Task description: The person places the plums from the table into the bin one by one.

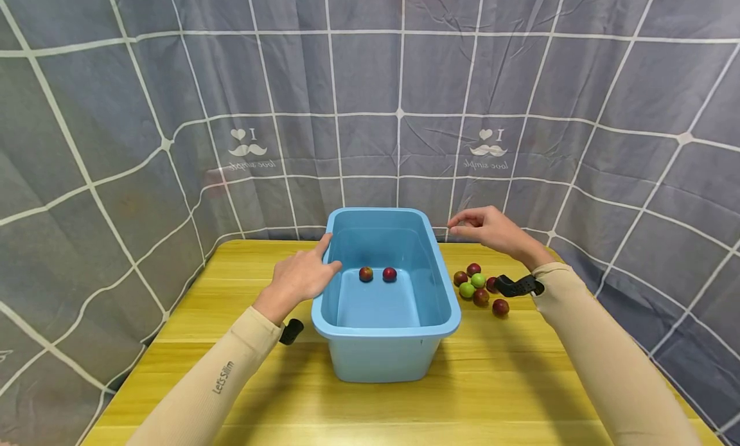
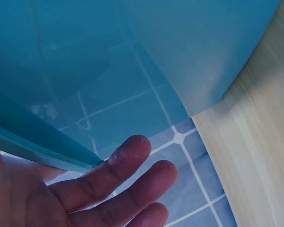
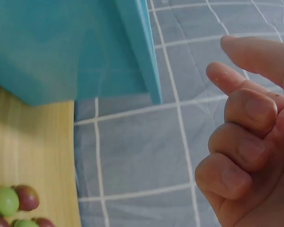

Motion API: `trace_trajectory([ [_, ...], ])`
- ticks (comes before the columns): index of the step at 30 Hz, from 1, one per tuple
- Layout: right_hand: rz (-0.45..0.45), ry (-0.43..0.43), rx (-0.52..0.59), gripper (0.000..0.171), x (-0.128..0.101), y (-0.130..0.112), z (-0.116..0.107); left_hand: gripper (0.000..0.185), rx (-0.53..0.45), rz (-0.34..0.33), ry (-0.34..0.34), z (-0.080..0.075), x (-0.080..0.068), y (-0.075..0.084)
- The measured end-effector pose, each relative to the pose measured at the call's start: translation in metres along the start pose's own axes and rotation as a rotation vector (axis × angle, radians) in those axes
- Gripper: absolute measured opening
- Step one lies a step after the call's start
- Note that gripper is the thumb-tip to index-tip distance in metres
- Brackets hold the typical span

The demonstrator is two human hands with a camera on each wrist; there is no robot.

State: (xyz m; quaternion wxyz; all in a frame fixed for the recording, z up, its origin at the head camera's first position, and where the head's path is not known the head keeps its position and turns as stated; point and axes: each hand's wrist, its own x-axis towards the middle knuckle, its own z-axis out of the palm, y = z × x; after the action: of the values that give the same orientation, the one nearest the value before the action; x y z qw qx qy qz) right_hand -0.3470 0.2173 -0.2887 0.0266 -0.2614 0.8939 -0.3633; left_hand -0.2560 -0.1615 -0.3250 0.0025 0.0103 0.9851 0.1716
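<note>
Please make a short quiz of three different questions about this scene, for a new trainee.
1. How many fruits lie inside the blue tub?
2. True or false: the right hand holds a green fruit.
3. Where is the pile of fruits? A) on the table, on the right-hand side of the tub; B) in front of the tub; C) behind the left hand.

Key
1. Two, both reddish, on the tub floor.
2. False: it hovers beside the tub's far right corner with curled fingers, holding nothing.
3. A.
</note>
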Motion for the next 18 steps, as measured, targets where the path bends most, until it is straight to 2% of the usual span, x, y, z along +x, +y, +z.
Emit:
trace_trajectory([
  [12, 0.087, 0.008, 0.186, 0.036, -0.034, 0.036, -0.007, 0.077, -0.007, -0.008, -0.01, 0.0, 0.001, 0.0],
  [18, 0.094, 0.016, 0.248, 0.038, -0.05, 0.059, -0.004, 0.077, -0.005, -0.005, -0.012, -0.001, 0.001, 0.001],
])
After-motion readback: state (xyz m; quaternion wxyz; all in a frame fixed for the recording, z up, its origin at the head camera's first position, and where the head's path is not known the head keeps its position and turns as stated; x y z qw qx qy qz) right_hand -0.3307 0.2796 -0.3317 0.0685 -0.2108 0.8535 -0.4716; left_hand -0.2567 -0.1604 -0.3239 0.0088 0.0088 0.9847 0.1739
